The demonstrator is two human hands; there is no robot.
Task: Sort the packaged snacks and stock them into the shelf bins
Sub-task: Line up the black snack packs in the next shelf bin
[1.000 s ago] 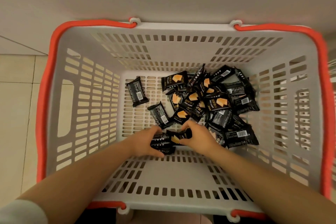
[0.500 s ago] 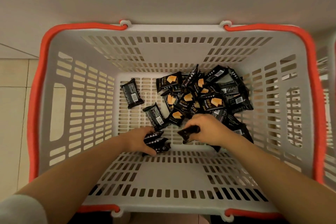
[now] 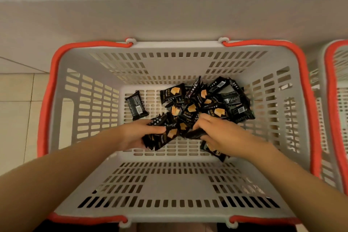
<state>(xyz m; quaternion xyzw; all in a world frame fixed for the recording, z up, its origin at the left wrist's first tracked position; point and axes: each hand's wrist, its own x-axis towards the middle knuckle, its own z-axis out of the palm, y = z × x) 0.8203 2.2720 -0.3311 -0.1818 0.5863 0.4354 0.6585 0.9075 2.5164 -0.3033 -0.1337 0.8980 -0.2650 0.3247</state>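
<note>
While both arms reach into a grey basket (image 3: 90, 158) with red handles, the left hand (image 3: 138, 133) grips a small stack of black snack packs (image 3: 162, 136), fingers curled round them. The right hand (image 3: 219, 133) pinches another dark pack (image 3: 195, 133) at the edge of the pile (image 3: 207, 100) heaped on the basket floor toward the far right corner. One pack (image 3: 136, 105) lies apart to the left, barcode up. Judging by this, the gathering step is under way; no shelf bins are in view, so stocking has not begun. Next, the right-hand pack likely joins the left-hand stack, which calls for a firm hold so the slippery wrappers do not fan out. Wrappers read "DRYCAKE" in pale capitals beside an orange cake picture; the Chinese characters are too small to read. A second basket (image 3: 337, 100) stands just beside, at right.
</note>
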